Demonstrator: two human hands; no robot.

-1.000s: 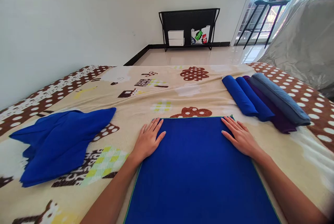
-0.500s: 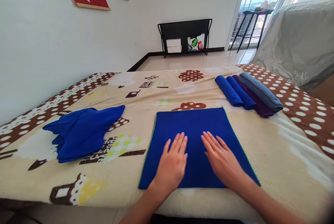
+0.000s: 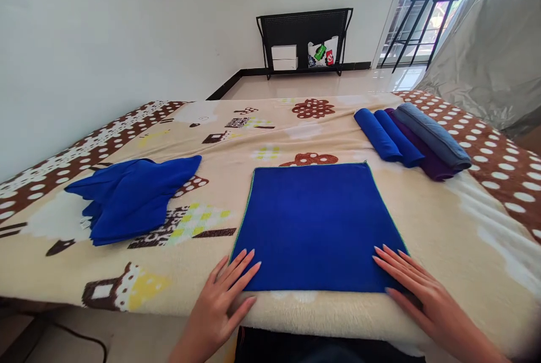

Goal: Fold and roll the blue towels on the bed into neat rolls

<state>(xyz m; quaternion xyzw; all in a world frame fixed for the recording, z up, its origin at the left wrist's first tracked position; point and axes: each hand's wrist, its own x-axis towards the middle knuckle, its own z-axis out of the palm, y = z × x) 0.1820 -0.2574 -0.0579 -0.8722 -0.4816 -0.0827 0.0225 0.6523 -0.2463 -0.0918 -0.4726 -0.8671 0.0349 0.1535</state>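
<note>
A flat blue cloth with a green hem (image 3: 315, 222) lies spread on the patterned blanket (image 3: 435, 222) near its front edge. My left hand (image 3: 222, 301) rests flat at the cloth's near left corner, fingers stretched out and fingertips touching the hem. At the near right corner lies my right hand (image 3: 418, 290), also flat and open, fingers on the cloth's edge. Neither hand holds anything.
A crumpled blue cloth (image 3: 131, 197) lies to the left. Several rolled cloths, two blue (image 3: 389, 134), one purple and one grey (image 3: 433, 134), lie in a row at the right rear. A black rack (image 3: 304, 41) stands by the far wall, and a covered grey shape (image 3: 490, 53) stands at the right.
Both hands have slid apart and toward me, from the cloth's middle to its two near corners. A second ago they lay at the far corners.
</note>
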